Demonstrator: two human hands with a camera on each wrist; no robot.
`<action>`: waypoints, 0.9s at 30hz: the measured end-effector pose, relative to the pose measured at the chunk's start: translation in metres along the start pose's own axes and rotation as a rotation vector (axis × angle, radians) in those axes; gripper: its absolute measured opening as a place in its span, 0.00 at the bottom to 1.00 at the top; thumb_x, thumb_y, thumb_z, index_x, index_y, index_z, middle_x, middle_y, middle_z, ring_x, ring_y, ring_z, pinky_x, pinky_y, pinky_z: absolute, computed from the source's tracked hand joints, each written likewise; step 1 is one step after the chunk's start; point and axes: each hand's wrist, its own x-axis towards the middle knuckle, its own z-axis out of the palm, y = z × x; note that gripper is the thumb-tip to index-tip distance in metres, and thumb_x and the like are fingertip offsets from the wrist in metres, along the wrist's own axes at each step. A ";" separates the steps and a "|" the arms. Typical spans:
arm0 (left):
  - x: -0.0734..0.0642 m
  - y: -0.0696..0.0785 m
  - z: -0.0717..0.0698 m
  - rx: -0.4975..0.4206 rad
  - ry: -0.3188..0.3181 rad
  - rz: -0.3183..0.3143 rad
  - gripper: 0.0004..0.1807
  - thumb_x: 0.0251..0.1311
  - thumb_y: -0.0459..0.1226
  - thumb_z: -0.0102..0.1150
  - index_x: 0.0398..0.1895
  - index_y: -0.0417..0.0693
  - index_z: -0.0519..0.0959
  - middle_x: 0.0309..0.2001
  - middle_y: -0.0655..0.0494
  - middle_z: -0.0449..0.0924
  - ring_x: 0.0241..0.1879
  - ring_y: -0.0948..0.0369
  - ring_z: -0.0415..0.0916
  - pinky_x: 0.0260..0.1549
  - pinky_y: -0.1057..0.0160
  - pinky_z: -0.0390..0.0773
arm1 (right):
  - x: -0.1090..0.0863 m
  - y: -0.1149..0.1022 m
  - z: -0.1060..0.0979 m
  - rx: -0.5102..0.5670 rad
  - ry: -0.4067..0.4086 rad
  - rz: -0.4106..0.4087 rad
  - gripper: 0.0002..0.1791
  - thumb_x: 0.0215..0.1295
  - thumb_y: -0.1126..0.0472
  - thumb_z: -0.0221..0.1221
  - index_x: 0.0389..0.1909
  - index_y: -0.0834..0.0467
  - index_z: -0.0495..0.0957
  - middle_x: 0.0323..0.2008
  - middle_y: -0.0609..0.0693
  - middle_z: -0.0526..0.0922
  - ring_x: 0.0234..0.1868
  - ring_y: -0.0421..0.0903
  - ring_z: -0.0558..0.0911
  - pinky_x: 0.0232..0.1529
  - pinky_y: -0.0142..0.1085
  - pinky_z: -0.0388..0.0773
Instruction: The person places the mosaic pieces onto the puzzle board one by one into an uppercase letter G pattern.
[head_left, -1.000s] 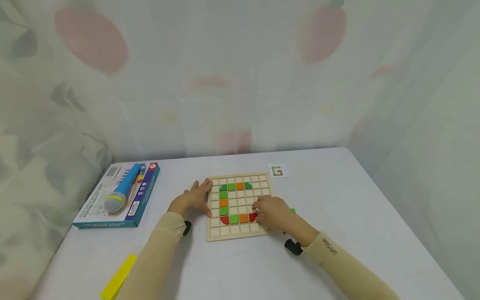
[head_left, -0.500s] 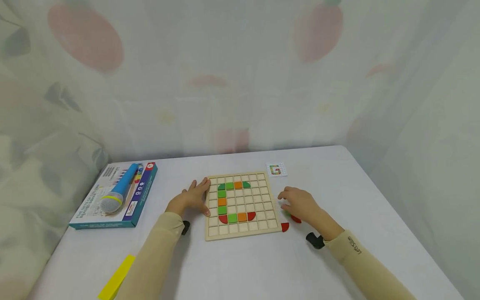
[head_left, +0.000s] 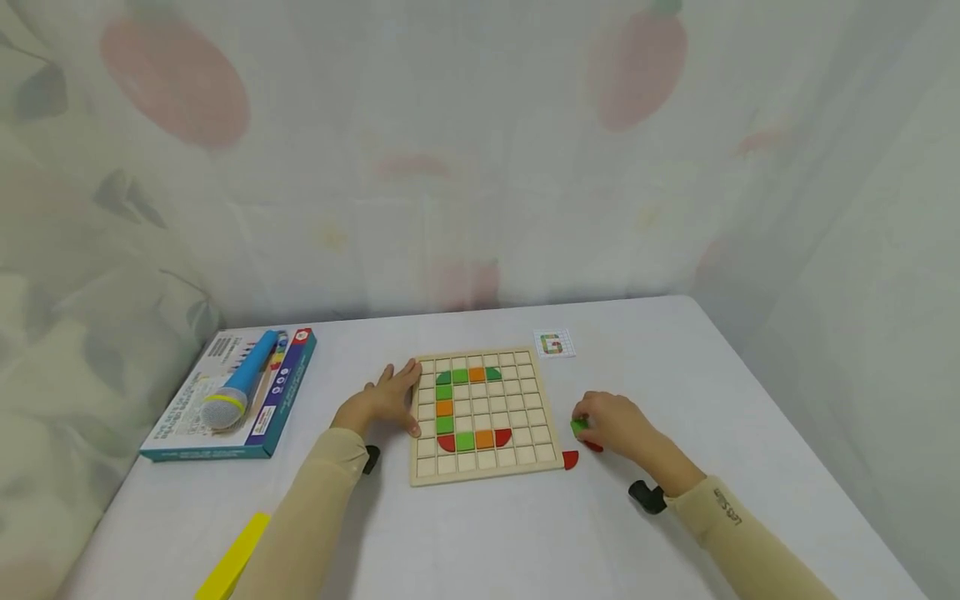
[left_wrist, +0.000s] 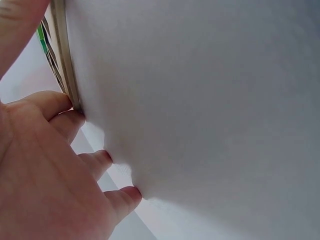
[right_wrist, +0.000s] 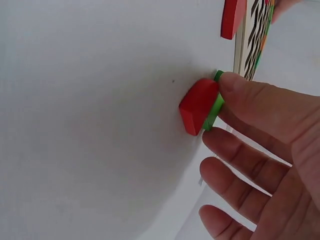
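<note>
A wooden grid board (head_left: pixel 480 477) lies flat, with green, orange and red tiles set in some squares in a C-like shape. My left hand (head_left: pixel 377 407), fingers spread, touches the board's left edge. In the left wrist view a thumb and fingertips meet the board's side and the white cloth. To the right of the board my right hand (head_left: pixel 617 427) pinches a green tile (right_wrist: pixel 214 111) between thumb and fingers. Against that tile sits a red rounded tile (right_wrist: pixel 199 104). Another red quarter-round tile (head_left: pixel 571 459) lies by the board's lower right corner.
A small pattern card (head_left: pixel 553 343) lies beyond the board's top right corner. At the far left, a blue microphone (head_left: pixel 243 379) rests on a boxed set (head_left: pixel 176 437). A yellow strip (head_left: pixel 234 557) lies near the left forearm. White cloth covers the table.
My right hand has left the red tile at the board's lower right of the pattern, moved right, and taken hold of the green tile. The left hand has stayed at the board's edge.
</note>
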 end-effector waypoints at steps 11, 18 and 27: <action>-0.001 0.002 -0.001 -0.002 -0.002 -0.008 0.69 0.25 0.49 0.77 0.73 0.46 0.43 0.73 0.48 0.34 0.69 0.39 0.28 0.57 0.28 0.38 | 0.004 -0.001 -0.001 -0.132 0.041 -0.053 0.07 0.46 0.57 0.67 0.27 0.52 0.82 0.23 0.40 0.74 0.24 0.39 0.67 0.27 0.34 0.68; -0.004 0.004 -0.002 -0.011 -0.002 -0.012 0.69 0.25 0.48 0.77 0.73 0.46 0.43 0.73 0.49 0.34 0.69 0.40 0.28 0.58 0.29 0.38 | 0.016 -0.011 -0.013 -0.118 0.098 -0.079 0.08 0.47 0.58 0.66 0.30 0.55 0.83 0.24 0.41 0.75 0.23 0.39 0.67 0.26 0.33 0.68; -0.002 0.003 0.000 -0.015 0.004 -0.016 0.69 0.26 0.48 0.77 0.73 0.48 0.43 0.74 0.50 0.34 0.70 0.41 0.28 0.59 0.30 0.38 | 0.050 -0.049 -0.010 -0.099 0.113 -0.201 0.09 0.50 0.54 0.65 0.31 0.51 0.83 0.25 0.38 0.74 0.24 0.36 0.68 0.27 0.32 0.68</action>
